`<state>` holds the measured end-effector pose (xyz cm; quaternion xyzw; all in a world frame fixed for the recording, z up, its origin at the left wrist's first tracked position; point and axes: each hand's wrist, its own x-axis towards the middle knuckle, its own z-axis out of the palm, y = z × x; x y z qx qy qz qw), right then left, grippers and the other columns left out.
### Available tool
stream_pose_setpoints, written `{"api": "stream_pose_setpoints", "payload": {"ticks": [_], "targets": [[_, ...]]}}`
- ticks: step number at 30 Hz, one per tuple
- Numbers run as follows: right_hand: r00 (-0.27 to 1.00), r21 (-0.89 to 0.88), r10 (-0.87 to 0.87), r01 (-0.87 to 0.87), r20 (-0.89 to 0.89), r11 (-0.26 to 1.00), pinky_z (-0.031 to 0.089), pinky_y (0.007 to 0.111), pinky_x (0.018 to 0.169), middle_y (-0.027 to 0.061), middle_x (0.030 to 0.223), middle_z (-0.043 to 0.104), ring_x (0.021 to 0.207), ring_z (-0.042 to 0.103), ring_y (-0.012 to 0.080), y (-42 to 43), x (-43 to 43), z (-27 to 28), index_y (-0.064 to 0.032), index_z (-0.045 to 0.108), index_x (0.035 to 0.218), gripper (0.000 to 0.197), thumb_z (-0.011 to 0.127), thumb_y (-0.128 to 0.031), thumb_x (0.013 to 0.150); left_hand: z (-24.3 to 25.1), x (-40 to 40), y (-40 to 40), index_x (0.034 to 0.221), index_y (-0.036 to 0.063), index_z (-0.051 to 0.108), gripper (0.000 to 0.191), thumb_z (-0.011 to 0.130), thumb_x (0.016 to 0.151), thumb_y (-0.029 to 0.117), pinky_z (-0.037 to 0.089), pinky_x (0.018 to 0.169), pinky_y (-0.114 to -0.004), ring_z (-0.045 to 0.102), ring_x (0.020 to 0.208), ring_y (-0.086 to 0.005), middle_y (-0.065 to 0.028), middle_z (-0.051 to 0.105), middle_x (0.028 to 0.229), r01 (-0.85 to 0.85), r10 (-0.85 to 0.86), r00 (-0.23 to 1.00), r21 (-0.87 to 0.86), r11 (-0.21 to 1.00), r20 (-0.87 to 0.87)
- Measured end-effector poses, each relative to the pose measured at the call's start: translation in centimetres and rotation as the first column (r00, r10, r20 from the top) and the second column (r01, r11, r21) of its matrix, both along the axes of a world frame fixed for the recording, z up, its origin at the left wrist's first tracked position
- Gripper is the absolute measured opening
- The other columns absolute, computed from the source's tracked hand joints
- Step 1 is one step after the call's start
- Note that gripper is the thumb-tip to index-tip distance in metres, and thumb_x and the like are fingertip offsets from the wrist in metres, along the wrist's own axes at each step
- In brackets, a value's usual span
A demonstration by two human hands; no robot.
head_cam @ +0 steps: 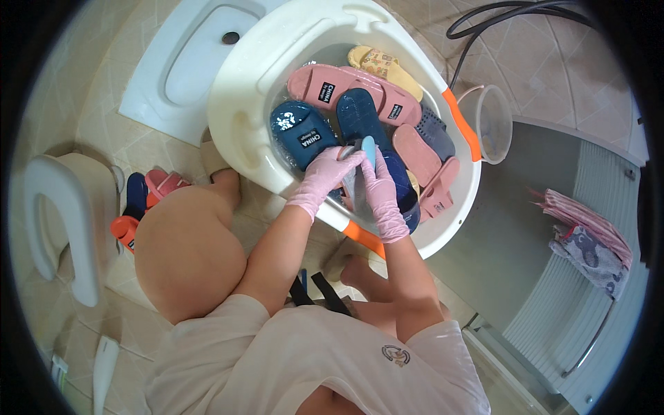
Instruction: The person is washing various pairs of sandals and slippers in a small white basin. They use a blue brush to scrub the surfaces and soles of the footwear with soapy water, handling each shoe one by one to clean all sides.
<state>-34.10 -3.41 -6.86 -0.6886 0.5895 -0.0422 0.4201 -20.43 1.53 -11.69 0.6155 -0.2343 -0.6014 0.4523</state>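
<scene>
Both hands wear pink rubber gloves and meet over a white plastic tub [244, 150] with orange side grips. My left hand [332, 171] is closed around a grey slipper [355, 192], partly hidden by the fingers. My right hand [380, 189] grips a light-blue object [369, 150], possibly a brush; its lower part is covered. In the tub's water lie a teal slipper [295, 122] left of my hands and another teal slipper [363, 111] beyond them. Dark-blue slippers [404, 192] rest beside my right hand. Pink slippers [347, 85] and a yellow patterned slipper [381, 65] lie farther back.
A squat toilet [155, 96] is set in the tiled floor beyond the tub. At right stand a clear bucket [495, 127], a black hose [480, 28], and towels [591, 249] on a rail. Red, pink and navy slippers [136, 194] lie left, near a white toilet [67, 207].
</scene>
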Motion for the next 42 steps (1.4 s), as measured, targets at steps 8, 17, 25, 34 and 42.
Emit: {"api": "stream_pose_setpoints", "payload": {"ticks": [8,17,25,34,42], "targets": [[0.995,-0.285,-0.073,0.052,-0.061,0.957,0.044,0.037,0.091,0.0242,0.124,0.054,0.112,0.055,0.0382,3.4,-2.0,-2.9,-0.0211,0.022,0.148,0.068,0.05,-0.047,0.091,0.0,-1.9,0.5,0.118,0.0036,0.058,0.049,0.047,0.094,0.045,0.046,0.082,-0.029,0.058,0.095,-0.0145,-0.0048,0.062,0.108,-0.137,0.161,0.913,0.09,0.986,-0.374],[0.986,-0.239,-0.039,0.0,-0.16,0.971,0.049,0.04,0.08,0.0221,0.11,0.062,0.094,0.062,0.0389,1.0,-2.1,-2.7,-0.029,0.023,0.147,0.065,0.051,-0.047,0.09,-5.7,-4.1,0.9,0.12,0.0011,0.053,0.044,0.049,0.096,0.037,0.045,0.095,-0.036,0.058,0.105,-0.0216,-0.0108,0.06,0.115,-0.468,0.447,0.54,0.187,0.864,-0.713],[0.983,-0.228,-0.172,0.152,-0.071,0.962,0.049,0.043,0.078,0.0237,0.098,0.065,0.09,0.063,0.0404,1.2,-2.7,-3.5,-0.0339,0.028,0.144,0.062,0.049,-0.053,0.089,-4.9,-4.5,0.4,0.123,-0.0019,0.05,0.049,0.054,0.093,0.036,0.042,0.098,-0.038,0.057,0.107,-0.0235,-0.014,0.058,0.119,-0.525,0.507,0.518,0.212,0.824,-0.689],[0.968,-0.011,-0.251,0.251,0.004,0.968,0.048,0.04,0.085,0.0227,0.118,0.059,0.104,0.059,0.0389,-0.5,-1.5,-3.0,-0.025,0.028,0.145,0.065,0.048,-0.052,0.09,-4.1,-4.2,0.4,0.123,-0.0002,0.051,0.046,0.053,0.094,0.035,0.045,0.094,-0.035,0.058,0.105,-0.0218,-0.0127,0.058,0.118,-0.566,0.56,0.583,0.2,0.8,-0.588],[0.966,-0.014,-0.079,0.078,-0.248,0.997,0.046,0.04,0.088,0.0248,0.115,0.059,0.105,0.059,0.0393,1.7,-0.8,-1.8,-0.0333,0.026,0.145,0.062,0.047,-0.053,0.09,-5.0,-3.6,0.8,0.12,0.0003,0.053,0.044,0.053,0.094,0.036,0.046,0.092,-0.035,0.058,0.105,-0.0223,-0.0117,0.059,0.116,-0.59,0.578,0.536,0.217,0.778,-0.616]]}}
